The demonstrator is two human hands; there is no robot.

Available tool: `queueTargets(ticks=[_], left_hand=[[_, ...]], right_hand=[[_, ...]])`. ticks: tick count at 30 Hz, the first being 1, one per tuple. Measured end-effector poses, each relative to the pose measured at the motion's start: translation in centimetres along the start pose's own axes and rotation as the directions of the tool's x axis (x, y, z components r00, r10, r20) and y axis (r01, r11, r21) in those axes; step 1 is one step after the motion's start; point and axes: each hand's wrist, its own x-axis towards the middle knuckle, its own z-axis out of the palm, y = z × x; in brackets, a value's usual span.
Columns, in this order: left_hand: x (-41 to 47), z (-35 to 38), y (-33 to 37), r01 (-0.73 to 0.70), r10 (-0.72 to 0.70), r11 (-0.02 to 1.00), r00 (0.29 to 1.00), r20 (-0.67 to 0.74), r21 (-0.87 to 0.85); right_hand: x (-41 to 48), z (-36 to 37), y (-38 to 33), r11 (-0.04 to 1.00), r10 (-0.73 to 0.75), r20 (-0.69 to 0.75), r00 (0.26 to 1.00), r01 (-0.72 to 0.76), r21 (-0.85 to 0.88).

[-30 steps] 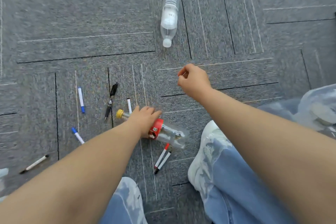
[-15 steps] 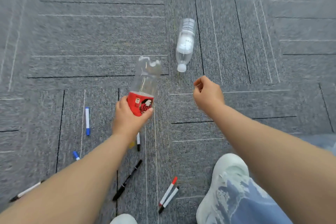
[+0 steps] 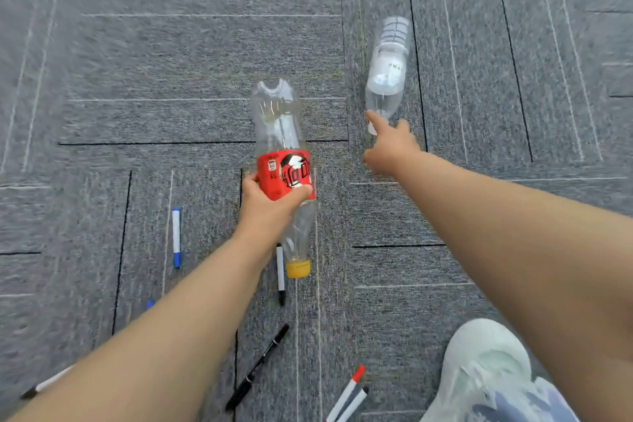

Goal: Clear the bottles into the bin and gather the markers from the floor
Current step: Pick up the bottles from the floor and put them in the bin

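Two clear plastic bottles occupy the middle of the frame above a grey carpet-tile floor (image 3: 171,62). Left hand (image 3: 270,205), centre: fingers wrapped around the red label of an empty clear plastic bottle with a yellow cap (image 3: 282,161), held off the floor with its cap toward the lower edge and its base toward the top. Right hand (image 3: 390,147), right of centre: fingers spread open, forefinger extended and reaching the capped end of a clear plastic bottle with a white label (image 3: 388,72), which lies on the carpet in the upper right of centre; whether the fingertip touches it cannot be told.

Markers lie scattered on the floor in the lower half: a white marker with blue cap (image 3: 176,236) left of the left hand; a white marker with black cap (image 3: 280,274) just below that hand, beside the yellow cap in the picture; a black marker (image 3: 257,367) lower centre, lying diagonally; a white marker with red cap (image 3: 346,392) and a second white marker with dark cap (image 3: 354,402) side by side at the bottom edge; another white marker (image 3: 44,385) at the lower left, partly hidden by the left forearm. A pale sneaker (image 3: 486,363) sits at the lower right.
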Motion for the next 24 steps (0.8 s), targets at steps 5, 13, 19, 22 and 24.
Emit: queueTargets(ticks=[5,13,19,22,24], left_hand=[[-0.3,-0.1,0.0,0.023,-0.023,1.000,1.000,0.013,-0.010],[-1.2,0.0,0.6,-0.004,0.004,1.000,1.000,-0.002,0.011],[-5.3,2.3,3.5,-0.019,0.019,1.000,0.998,0.052,-0.011],[-9.2,4.3,5.8,-0.084,0.085,0.996,0.992,0.093,-0.009],[-12.4,5.7,7.3,-0.131,0.132,0.991,0.981,0.145,-0.017]], right_hand=[[0.9,0.8,0.6,0.999,-0.016,0.049,0.999,0.015,0.033],[-4.3,1.1,2.0,0.989,-0.012,-0.219,0.976,0.044,0.139],[-13.5,-2.5,5.0,0.968,-0.021,-0.192,0.981,0.068,0.241],[-18.5,-5.0,7.3,0.935,0.032,-0.158,0.987,0.026,0.355],[-22.1,-6.9,8.9,0.900,0.094,-0.171,0.981,-0.010,0.437]])
